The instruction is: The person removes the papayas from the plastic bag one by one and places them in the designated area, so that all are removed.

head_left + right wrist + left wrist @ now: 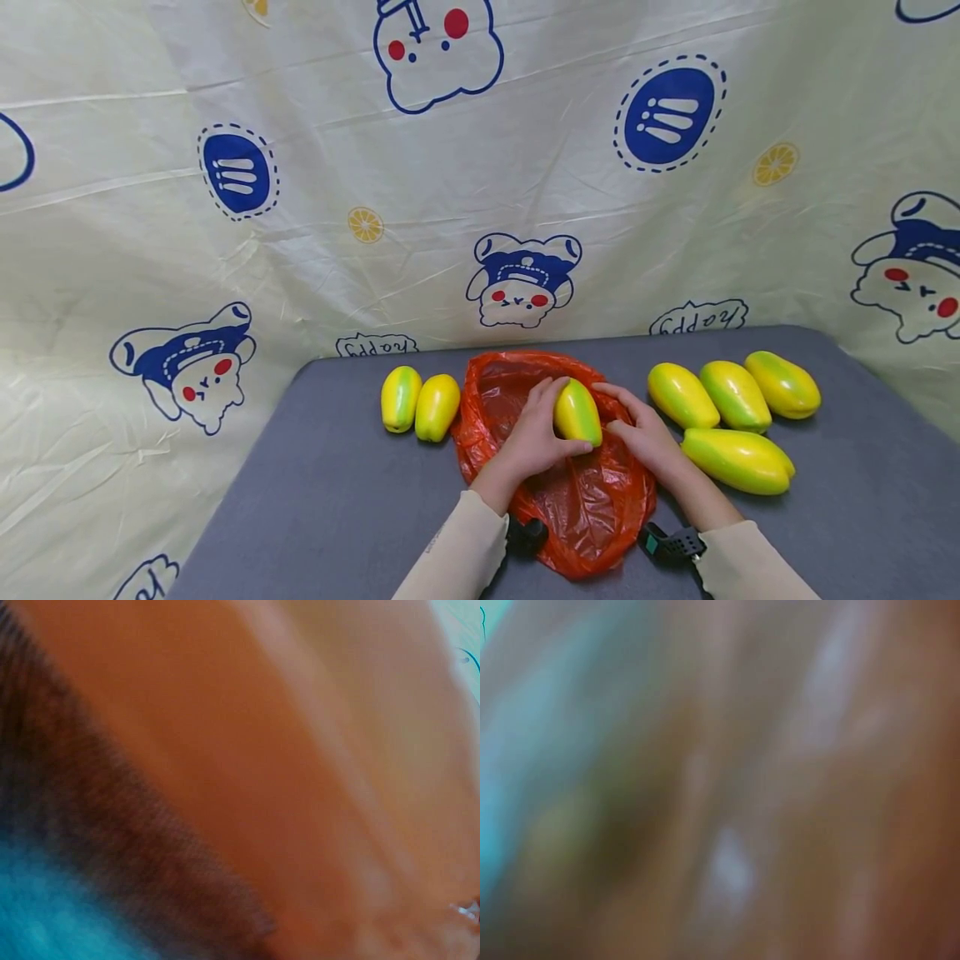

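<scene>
In the head view, my left hand (534, 433) grips a yellow-green papaya (577, 412), thumb along its near end and fingers on its far left side. The fruit is over the mouth of a red plastic bag (585, 508), which lies spread and crumpled on the table. My right hand (643, 433) reaches across the bag's right rim, with finger and thumb apart and red plastic showing between them. Its fingertips are close to the held papaya's right side. Both wrist views are blurred, filled mostly by red-brown plastic close to the lens.
Two papayas (417, 404) stand side by side left of the bag. Right of it lie three more in a row (735, 396), with another papaya (738, 461) in front, near my right forearm. The grey table (337, 500) ends at a printed white curtain (315, 275).
</scene>
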A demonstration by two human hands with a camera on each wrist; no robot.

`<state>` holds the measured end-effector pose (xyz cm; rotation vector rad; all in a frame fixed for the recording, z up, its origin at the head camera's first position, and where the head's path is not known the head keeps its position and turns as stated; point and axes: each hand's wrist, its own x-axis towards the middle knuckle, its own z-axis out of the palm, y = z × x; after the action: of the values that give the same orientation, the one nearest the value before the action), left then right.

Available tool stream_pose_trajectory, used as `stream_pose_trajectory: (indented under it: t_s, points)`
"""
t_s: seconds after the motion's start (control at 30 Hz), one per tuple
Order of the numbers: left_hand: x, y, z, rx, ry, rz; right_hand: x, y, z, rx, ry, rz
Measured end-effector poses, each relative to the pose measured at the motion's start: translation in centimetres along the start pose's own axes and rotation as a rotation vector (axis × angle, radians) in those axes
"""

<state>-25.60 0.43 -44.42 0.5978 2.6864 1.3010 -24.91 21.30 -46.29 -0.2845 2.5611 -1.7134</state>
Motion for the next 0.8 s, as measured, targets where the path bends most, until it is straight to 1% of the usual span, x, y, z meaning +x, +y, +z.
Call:
stream_pose_trajectory:
  t_s: [0.2, 0.4, 0.63, 0.8]
  points:
    - [0.03, -0.06, 0.21, 0.003, 0.005, 0.009, -0.08, 0.01, 0.02, 0.02, -0.009, 0.003]
    - [0.23, 0.05, 0.28, -0.016, -0.011, 0.017, -0.04, -0.05, -0.05, 0.004, 0.0, -0.01]
    - [0.23, 0.17, 0.25, 0.034, -0.027, 0.017, 0.01, -0.01, -0.04, -0.01, 0.002, -0.014]
    - [0.18, 0.24, 0.21, 0.038, -0.026, 0.014, 0.01, -0.04, -0.03, -0.011, 0.004, -0.014]
